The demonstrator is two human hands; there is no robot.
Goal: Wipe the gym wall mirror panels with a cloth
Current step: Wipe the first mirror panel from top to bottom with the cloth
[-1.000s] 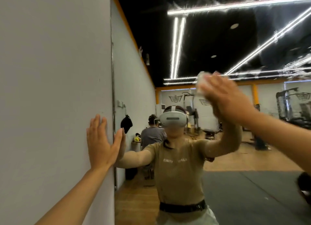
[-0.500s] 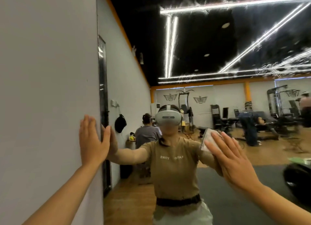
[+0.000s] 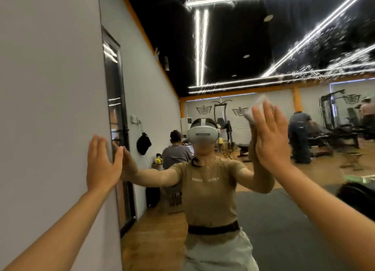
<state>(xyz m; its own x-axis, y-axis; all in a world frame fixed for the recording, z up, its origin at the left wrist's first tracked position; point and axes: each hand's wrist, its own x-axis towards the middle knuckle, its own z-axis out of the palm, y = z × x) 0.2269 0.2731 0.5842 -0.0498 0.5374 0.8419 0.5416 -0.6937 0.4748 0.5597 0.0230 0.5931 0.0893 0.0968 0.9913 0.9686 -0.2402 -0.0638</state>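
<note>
The mirror (image 3: 263,47) fills the view to the right of the grey wall (image 3: 50,88); its left edge meets the wall's edge.

Left hand (image 3: 101,165): flat on the wall at the mirror's left edge. Fingers are straight and close together, pointing up; the thumb is spread out toward the mirror. It holds nothing.

Right hand (image 3: 269,141): raised against the mirror, right of the reflected person (image 3: 211,189). The palm faces the glass. Fingers are straight and slightly spread, pointing up.

Cloth (image 3: 257,108): pressed between the right hand and the mirror. Only its upper-left part shows, above and left of the fingertips, pale and blurred. The rest is hidden behind the hand. Whether the thumb hooks the cloth cannot be told.

Reflections in the mirror:
- The person wears a white headset (image 3: 200,135), a tan shirt and a black belt (image 3: 213,229). Both reflected hands meet the real hands at the glass.
- A dark-framed door (image 3: 115,118) is set in the reflected side wall, just right of the left hand.
- A black bag (image 3: 143,143) hangs on that wall, right of the door.
- A seated person in a grey top (image 3: 175,153) is left of the headset.
- Gym machines (image 3: 334,116) stand at the far right of the mirror, right of the right hand.
- Bright strip lights (image 3: 200,45) cross the dark ceiling in the mirror's upper part.
- A dark floor mat (image 3: 284,230) lies in the lower right of the mirror.
</note>
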